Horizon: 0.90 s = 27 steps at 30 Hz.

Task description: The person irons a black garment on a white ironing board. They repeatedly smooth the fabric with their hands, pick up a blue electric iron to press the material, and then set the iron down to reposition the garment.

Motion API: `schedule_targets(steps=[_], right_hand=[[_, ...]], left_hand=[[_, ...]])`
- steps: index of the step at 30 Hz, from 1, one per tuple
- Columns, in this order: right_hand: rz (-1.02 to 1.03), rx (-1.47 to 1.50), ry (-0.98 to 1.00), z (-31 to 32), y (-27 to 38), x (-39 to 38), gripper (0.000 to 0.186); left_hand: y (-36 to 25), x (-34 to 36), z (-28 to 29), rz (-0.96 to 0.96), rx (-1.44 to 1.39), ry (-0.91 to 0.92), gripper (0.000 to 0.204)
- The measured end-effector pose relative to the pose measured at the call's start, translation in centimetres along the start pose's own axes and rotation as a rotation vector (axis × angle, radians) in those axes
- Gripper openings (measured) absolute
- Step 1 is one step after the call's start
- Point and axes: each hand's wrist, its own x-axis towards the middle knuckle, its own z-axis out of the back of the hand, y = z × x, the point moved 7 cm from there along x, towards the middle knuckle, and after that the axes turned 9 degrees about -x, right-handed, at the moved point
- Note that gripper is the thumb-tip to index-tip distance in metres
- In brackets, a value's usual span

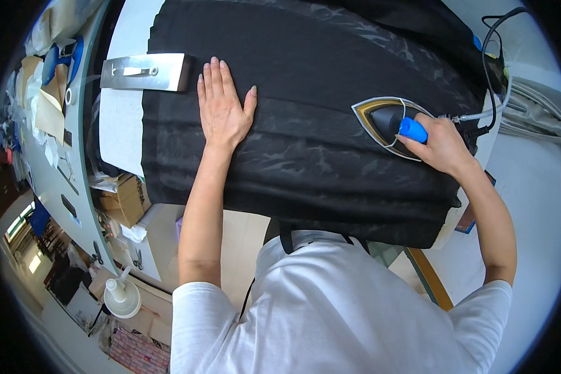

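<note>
Dark fabric (299,75) with faint streaky creases is spread over a white padded board (123,131). My left hand (224,106) lies flat on it, fingers pointing away from me, just right of a silver metal bar (146,71) with a small handle. My right hand (436,140) grips the blue handle of an iron (380,124), whose pointed tip faces left on the fabric. A black cord and a pale hose run up from the iron's back at the right.
A long pale table (75,174) at the left carries paper, a blue tool and scissors. A cardboard box (121,202) sits below the board's left end. A white round object (123,298) stands at lower left, and a silver flexible duct (533,112) lies at the right.
</note>
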Motion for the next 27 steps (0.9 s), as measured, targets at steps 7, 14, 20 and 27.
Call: schedule_targets(steps=[7, 14, 20, 27], right_hand=[[0.077, 0.051, -0.025, 0.2, 3.1, 1.7, 0.042], [0.227, 0.026, -0.049, 1.1, 11.2, 6.4, 0.046], [0.209, -0.027, -0.08, 1.1, 14.2, 8.4, 0.05], [0.115, -0.083, -0.033, 0.9, 14.1, 8.5, 0.047]], left_hand=[[-0.1, 0.0, 0.2, -0.002, 0.012, -0.001, 0.081], [0.4, 0.0, 0.1, -0.016, 0.008, -0.004, 0.081], [0.6, 0.1, 0.0, -0.005, 0.003, 0.027, 0.082], [2.7, 0.6, 6.7, -0.292, -0.248, 0.043, 0.076]])
